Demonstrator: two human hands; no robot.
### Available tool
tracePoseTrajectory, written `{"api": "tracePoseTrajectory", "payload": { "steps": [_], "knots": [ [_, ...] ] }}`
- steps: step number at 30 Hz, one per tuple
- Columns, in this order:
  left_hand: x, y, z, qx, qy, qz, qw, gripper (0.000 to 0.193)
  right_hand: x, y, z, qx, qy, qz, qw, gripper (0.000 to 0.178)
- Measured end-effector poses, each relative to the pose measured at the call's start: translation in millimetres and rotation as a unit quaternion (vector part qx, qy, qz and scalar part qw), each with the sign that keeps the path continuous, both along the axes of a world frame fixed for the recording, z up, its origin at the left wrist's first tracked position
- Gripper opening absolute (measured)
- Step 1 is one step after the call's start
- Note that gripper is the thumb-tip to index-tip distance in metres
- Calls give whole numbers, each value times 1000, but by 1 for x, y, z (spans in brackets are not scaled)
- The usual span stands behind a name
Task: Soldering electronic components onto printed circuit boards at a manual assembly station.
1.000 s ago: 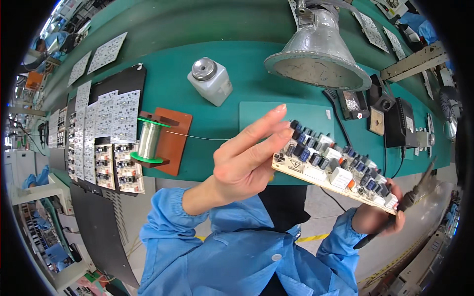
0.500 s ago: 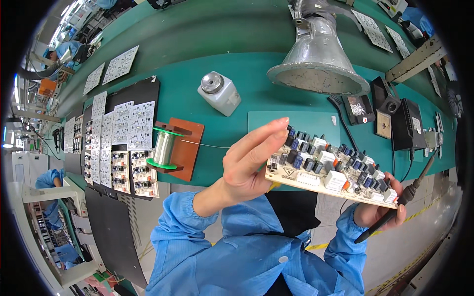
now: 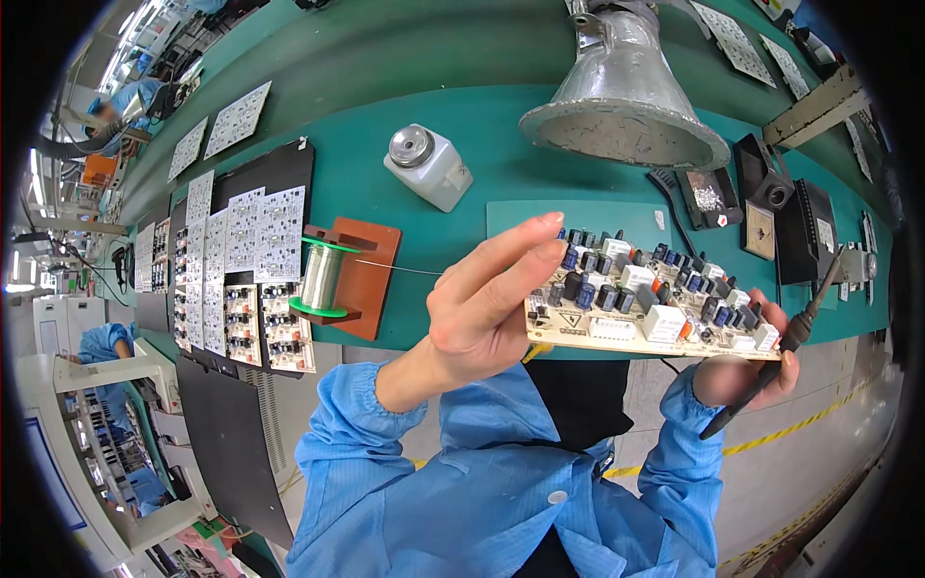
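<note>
The left hand (image 3: 482, 308) is pinching the board (image 3: 646, 299) by its edge, lifting it closer, clear above the counter (image 3: 424, 250); the right hand (image 3: 747, 371) is clasping the iron (image 3: 771, 361), steadying the far end.

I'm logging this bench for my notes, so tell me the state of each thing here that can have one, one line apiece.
Circuit board: lifted off the bench, tilted, parts side up, held at both ends.
Left hand: gripping the board's left end.
Right hand: at the board's right end, holding the soldering iron.
Soldering iron: in hand, tip up, off the board.
Solder spool: on its holder, wire pulled out rightward.
White bottle: upright, capped.
</note>
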State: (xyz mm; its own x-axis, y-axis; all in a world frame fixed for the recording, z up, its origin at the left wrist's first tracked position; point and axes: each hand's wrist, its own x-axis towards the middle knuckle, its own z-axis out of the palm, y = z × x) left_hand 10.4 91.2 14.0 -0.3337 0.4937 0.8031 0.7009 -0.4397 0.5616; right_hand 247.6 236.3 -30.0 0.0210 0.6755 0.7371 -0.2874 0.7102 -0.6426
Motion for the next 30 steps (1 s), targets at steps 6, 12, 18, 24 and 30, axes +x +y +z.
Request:
{"api": "tracePoseTrajectory", "payload": {
  "steps": [6,12,18,24,30],
  "knots": [
    [3,0,0,-5,-1,0,1000,39,-6,-2,1,18,-44,-48,998,44],
    [1,-3,7,-18,23,3,1000,38,-2,-3,2,4,-48,-52,997,46],
    [-3,-20,51,-101,-221,-181,953,36,0,-22,19,-142,-130,53,980,57],
    [-4,-11,33,-104,-525,-226,814,24,-5,-45,-10,-180,-105,63,976,58],
    [-3,3,13,-150,-498,-182,835,23,-2,-41,-27,-228,-160,27,960,56]
  ]
}}
